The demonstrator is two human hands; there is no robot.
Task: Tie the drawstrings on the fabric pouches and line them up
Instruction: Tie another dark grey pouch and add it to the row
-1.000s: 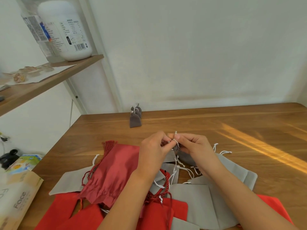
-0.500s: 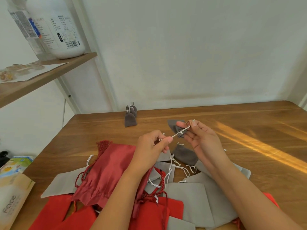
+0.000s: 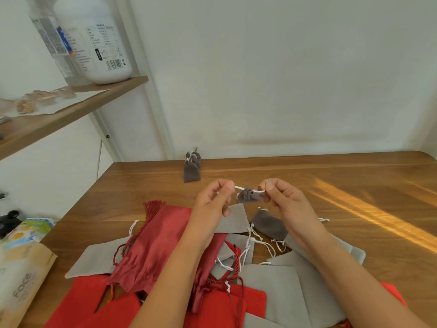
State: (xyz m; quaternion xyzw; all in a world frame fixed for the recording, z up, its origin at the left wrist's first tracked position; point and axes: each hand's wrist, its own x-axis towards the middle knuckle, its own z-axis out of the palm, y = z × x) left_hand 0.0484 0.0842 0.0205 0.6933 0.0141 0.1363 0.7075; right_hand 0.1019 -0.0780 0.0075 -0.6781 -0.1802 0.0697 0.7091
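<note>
A small dark grey pouch (image 3: 248,197) hangs in the air between my hands, its neck gathered on a white drawstring. My left hand (image 3: 214,204) pinches one end of the string and my right hand (image 3: 282,201) pinches the other, the cord stretched between them. Two tied dark grey pouches (image 3: 192,170) stand at the table's far edge near the wall. Another dark grey pouch (image 3: 268,224) lies flat under my right hand. Light grey pouches (image 3: 279,284) and red pouches (image 3: 153,240) lie heaped under my forearms.
The wooden table (image 3: 343,185) runs to the wall, with a sunlit streak on the right. A shelf (image 3: 71,112) at upper left carries a large white bottle (image 3: 94,41). Tissue packs (image 3: 21,275) sit at the table's left edge.
My hands have moved apart sideways, pulling the drawstring ends out level, and the small grey pouch's neck has gathered between them. The view has shifted slightly.
</note>
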